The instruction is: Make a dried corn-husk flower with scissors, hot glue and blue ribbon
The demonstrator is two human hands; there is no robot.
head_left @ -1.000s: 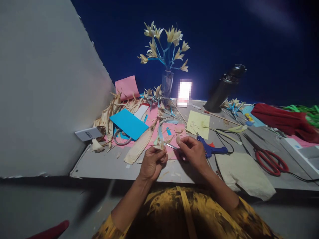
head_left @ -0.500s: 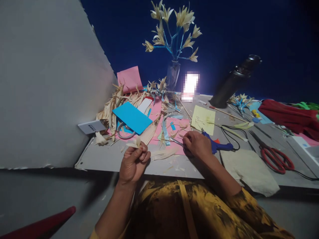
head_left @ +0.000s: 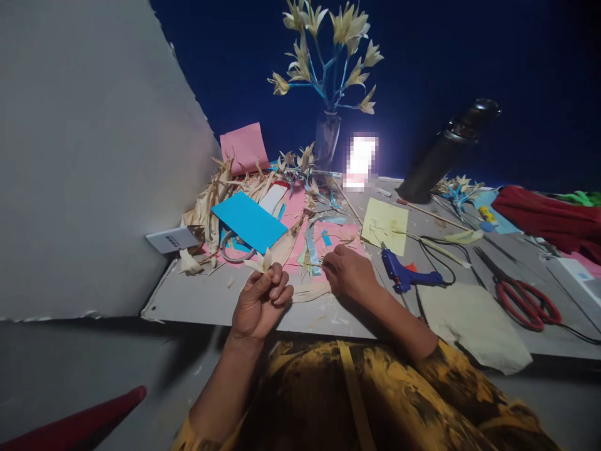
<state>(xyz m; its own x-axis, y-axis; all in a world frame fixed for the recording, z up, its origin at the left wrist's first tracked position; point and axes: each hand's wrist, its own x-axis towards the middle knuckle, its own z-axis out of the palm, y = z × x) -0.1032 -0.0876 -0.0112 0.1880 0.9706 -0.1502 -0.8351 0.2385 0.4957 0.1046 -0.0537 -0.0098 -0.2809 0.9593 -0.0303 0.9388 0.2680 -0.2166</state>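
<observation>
A small pale flower of dried husk petals is pinched between the thumb and fingers of my left hand, above the front of the table. My right hand is closed low over the pink paper, its fingertips pressed together. A thin tip shows just left of those fingers, but the thing in them is mostly hidden. Next to the right hand, a strip of light-blue ribbon lies on the paper. A blue glue gun rests to the right of that hand.
Red-handled scissors and a beige cloth lie right. Behind stand a glass vase of husk flowers and a dark flask. Blue card and dried husks are left, beside a grey panel.
My right hand has moved left, away from the glue gun and over the spot where a shiny metal tool lay. My left hand has shifted slightly right with the flower.
</observation>
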